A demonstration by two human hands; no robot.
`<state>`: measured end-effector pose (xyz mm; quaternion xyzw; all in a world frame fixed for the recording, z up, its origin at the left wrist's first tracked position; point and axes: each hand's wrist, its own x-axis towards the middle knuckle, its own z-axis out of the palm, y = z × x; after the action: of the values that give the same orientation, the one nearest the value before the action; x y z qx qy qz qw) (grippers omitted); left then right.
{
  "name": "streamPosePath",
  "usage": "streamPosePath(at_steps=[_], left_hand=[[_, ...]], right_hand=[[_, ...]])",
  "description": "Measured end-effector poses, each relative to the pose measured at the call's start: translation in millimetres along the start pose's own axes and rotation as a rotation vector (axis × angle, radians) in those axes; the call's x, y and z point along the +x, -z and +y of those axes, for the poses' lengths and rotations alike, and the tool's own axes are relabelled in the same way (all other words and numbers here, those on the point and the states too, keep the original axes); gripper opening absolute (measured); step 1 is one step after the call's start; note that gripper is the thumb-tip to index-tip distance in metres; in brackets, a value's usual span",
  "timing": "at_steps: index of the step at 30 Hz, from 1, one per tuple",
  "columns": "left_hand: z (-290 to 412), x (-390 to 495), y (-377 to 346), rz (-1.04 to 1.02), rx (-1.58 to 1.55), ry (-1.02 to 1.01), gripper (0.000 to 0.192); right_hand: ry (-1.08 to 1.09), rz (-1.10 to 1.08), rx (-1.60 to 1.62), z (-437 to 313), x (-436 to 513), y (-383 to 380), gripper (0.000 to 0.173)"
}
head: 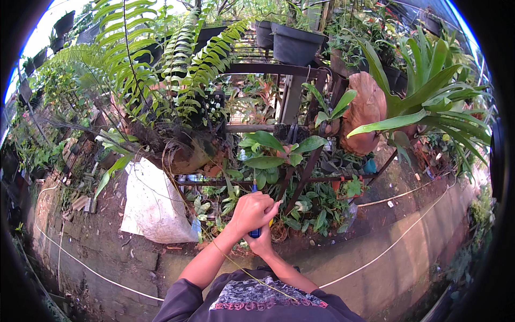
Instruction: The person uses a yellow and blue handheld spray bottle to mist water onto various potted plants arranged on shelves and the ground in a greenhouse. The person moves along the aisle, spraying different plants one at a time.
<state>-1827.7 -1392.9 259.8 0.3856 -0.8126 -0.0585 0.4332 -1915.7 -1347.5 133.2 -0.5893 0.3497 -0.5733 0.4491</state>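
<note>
In front of my chest, both hands are closed around a slim blue tool [254, 233], seemingly a spray wand. A narrow blue part with a thin tip rises above my left hand [252, 211]. Beneath it, my right hand [262, 241] wraps the lower part, where a little yellow shows. Most of the tool is hidden by the fingers. Just beyond the tip hangs a small broad-leaved staghorn fern [265, 162], mounted on a dark metal rack [307, 171]. A larger staghorn fern [422, 96] with a brown shield frond [364, 112] is at the right.
Long fern fronds [124, 52] and a root mass stand at the left, above a white sack [155, 203] on the ground. Dark plastic pots [297, 44] sit atop the rack. Low leafy plants grow beneath it. A pale hose or rope [100, 275] curves across the paved path [362, 257].
</note>
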Motion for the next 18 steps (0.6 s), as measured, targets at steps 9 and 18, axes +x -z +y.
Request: streamPosePath(at_steps=[9,18], left_hand=[[5,-7,-3,0.022,0.033,-0.027,0.034],[7,-11,-9,-0.030,0.062,0.034,0.033]], right_hand=[[0.030,-0.066,-0.055,15,0,13,0.070],[-0.026,-0.023,-0.082,11,-13,12,0.079]])
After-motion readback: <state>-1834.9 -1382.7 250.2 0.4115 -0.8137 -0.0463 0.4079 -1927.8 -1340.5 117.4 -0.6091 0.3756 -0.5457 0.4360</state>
